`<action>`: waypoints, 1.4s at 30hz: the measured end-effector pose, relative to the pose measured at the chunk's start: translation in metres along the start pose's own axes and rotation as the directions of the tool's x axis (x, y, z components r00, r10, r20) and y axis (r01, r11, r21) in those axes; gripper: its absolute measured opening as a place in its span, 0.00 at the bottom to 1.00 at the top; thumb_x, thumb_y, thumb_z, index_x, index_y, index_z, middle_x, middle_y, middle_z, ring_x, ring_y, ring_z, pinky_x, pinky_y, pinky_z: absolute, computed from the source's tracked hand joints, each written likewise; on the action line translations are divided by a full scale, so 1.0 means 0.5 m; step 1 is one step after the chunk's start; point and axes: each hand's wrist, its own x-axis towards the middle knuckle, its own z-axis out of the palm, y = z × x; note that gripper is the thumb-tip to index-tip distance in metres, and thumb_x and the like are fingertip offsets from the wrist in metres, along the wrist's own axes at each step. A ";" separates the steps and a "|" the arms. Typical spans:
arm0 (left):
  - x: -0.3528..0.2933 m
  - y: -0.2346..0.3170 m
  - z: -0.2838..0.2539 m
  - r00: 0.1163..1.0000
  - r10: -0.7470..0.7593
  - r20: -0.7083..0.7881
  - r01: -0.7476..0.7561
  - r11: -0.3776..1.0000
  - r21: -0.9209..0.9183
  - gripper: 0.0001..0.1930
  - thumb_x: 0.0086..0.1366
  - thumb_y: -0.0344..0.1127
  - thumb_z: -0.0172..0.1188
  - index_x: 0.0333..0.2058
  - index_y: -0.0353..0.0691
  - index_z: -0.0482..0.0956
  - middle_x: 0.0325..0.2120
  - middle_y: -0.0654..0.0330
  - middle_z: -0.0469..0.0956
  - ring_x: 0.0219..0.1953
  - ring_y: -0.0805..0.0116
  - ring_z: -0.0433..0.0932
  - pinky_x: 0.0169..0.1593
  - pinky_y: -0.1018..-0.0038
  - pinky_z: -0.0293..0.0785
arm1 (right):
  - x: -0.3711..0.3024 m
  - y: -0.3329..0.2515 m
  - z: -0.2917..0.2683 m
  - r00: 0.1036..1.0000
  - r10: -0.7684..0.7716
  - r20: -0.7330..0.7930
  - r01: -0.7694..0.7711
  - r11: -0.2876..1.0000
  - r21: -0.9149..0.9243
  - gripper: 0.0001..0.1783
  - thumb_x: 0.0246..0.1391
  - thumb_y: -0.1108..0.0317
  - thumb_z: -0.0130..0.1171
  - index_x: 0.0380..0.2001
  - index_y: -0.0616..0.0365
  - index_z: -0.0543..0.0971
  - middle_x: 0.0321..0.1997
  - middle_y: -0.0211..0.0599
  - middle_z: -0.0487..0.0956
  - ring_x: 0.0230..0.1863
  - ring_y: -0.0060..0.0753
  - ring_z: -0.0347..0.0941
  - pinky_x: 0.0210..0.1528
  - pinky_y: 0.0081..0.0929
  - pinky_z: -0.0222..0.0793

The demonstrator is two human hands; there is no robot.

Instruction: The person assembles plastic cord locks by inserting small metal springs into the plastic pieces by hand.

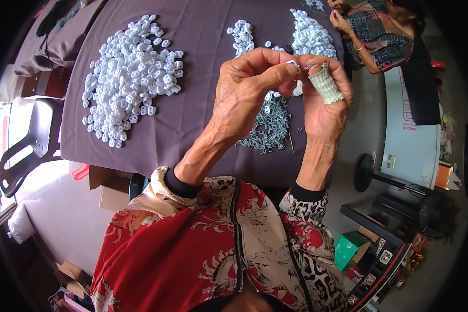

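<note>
Both hands are raised over the near part of the cloth-covered table, fingertips almost meeting. My left hand [242,86] pinches a small white plastic piece [293,63] between thumb and fingers. In my right hand [321,117] a small dark metal screw [310,66] is held at the fingertips, close beside the white piece. A pale green knitted finger sleeve [326,87] covers my right thumb. Beneath the hands lies a heap of small grey screws [270,130], partly hidden by them, with a loose white piece [267,109] on it.
A large heap of white plastic pieces [135,73] covers the table's left side. Smaller heaps [242,37] [312,34] lie farther off. A co-worker [382,39] sits at the far right. A black chair [34,138] stands at the left, an open cardboard box [114,192] below the table edge.
</note>
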 end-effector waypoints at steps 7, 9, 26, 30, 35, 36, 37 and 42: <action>0.005 0.001 -0.006 0.997 0.062 -0.043 -0.059 0.996 0.061 0.07 0.55 0.29 0.58 0.31 0.31 0.75 0.24 0.58 0.76 0.25 0.74 0.74 0.34 0.79 0.70 | -0.008 -0.018 -0.003 0.998 -0.067 0.010 0.061 0.816 -0.575 0.07 0.44 0.80 0.53 0.30 0.62 0.75 0.27 0.32 0.77 0.28 0.24 0.73 0.31 0.19 0.67; 0.006 -0.002 -0.007 0.998 0.054 -0.021 -0.052 0.995 0.084 0.07 0.54 0.28 0.58 0.31 0.32 0.75 0.22 0.58 0.76 0.24 0.73 0.74 0.34 0.78 0.71 | -0.008 -0.028 0.003 0.989 -0.118 0.095 0.150 0.697 -0.701 0.07 0.44 0.80 0.52 0.30 0.63 0.75 0.27 0.32 0.76 0.28 0.23 0.72 0.33 0.18 0.66; 0.024 -0.017 -0.029 1.000 -0.006 -0.010 0.007 0.993 0.118 0.07 0.52 0.29 0.60 0.30 0.33 0.76 0.22 0.59 0.76 0.26 0.73 0.74 0.34 0.77 0.72 | 0.011 0.034 -0.009 0.998 0.010 -0.064 -0.007 0.999 0.046 0.06 0.45 0.79 0.53 0.29 0.65 0.75 0.30 0.38 0.76 0.34 0.27 0.72 0.44 0.25 0.65; 0.017 -0.013 -0.020 0.998 -0.063 0.024 0.063 0.998 -0.003 0.07 0.53 0.29 0.60 0.30 0.33 0.76 0.23 0.59 0.76 0.26 0.73 0.74 0.34 0.77 0.71 | 0.011 0.027 0.005 0.999 -0.004 -0.033 0.008 0.994 0.111 0.06 0.45 0.78 0.52 0.29 0.64 0.75 0.30 0.38 0.76 0.35 0.27 0.72 0.45 0.26 0.64; 0.012 -0.004 -0.014 0.999 -0.043 0.034 0.043 0.999 -0.010 0.06 0.53 0.28 0.60 0.30 0.33 0.76 0.23 0.59 0.76 0.25 0.73 0.74 0.33 0.77 0.71 | 0.011 0.025 0.009 0.999 -0.049 -0.018 0.051 0.992 0.115 0.05 0.45 0.78 0.52 0.28 0.64 0.75 0.30 0.37 0.76 0.35 0.27 0.71 0.43 0.24 0.65; 0.011 -0.003 -0.013 0.999 -0.029 0.039 0.029 1.000 -0.003 0.07 0.53 0.28 0.60 0.30 0.33 0.76 0.22 0.59 0.76 0.25 0.73 0.73 0.32 0.77 0.71 | 0.012 0.025 0.009 0.999 -0.049 -0.017 0.051 0.992 0.115 0.05 0.45 0.78 0.52 0.28 0.64 0.75 0.30 0.37 0.76 0.35 0.27 0.71 0.43 0.24 0.65; 0.011 -0.003 -0.012 0.999 -0.028 0.038 0.028 1.000 -0.003 0.07 0.53 0.28 0.60 0.30 0.33 0.76 0.22 0.59 0.76 0.25 0.73 0.73 0.32 0.77 0.71 | 0.012 0.025 0.008 0.999 -0.044 -0.016 0.045 0.994 0.102 0.05 0.45 0.78 0.52 0.28 0.65 0.75 0.30 0.38 0.76 0.35 0.27 0.71 0.43 0.24 0.65; 0.008 0.000 -0.011 1.000 -0.015 0.027 0.015 1.000 0.003 0.06 0.53 0.28 0.60 0.30 0.33 0.76 0.21 0.59 0.75 0.23 0.73 0.73 0.31 0.79 0.70 | 0.011 0.022 0.011 0.999 -0.036 0.003 0.036 0.993 0.112 0.04 0.46 0.78 0.52 0.28 0.65 0.75 0.31 0.38 0.76 0.35 0.27 0.71 0.43 0.24 0.65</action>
